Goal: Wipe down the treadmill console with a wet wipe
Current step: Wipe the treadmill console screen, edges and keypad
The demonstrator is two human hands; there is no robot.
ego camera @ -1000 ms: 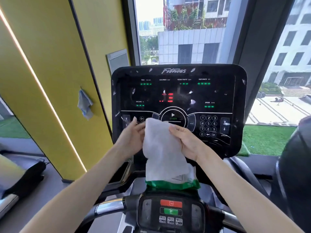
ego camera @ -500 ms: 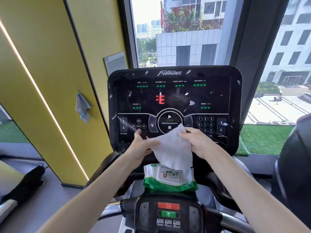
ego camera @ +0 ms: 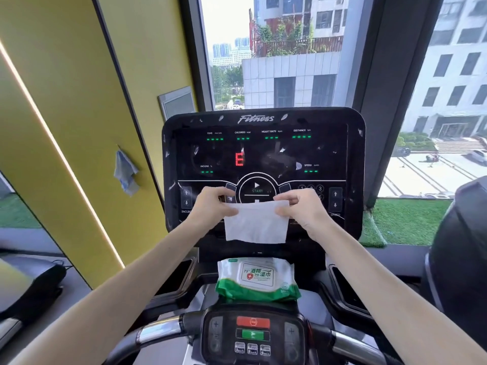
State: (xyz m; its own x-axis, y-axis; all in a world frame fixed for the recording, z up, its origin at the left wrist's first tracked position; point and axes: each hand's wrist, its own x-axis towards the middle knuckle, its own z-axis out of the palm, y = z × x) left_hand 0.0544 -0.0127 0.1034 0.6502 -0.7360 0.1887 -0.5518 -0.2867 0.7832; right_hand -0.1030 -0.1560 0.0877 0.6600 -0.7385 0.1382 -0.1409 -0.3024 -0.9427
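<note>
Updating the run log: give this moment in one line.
left hand: pinches wet wipe | right hand: pinches wet wipe | treadmill console: speckled, red E lit

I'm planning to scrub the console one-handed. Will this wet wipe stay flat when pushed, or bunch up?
Probably floppy: the wet wipe hangs limp below the top edge that the left hand and right hand pinch. It looks thin and light, so it would likely bunch under one hand.

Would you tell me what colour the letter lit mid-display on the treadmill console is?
Red; the dotted letter E shows best in the head view.
</note>
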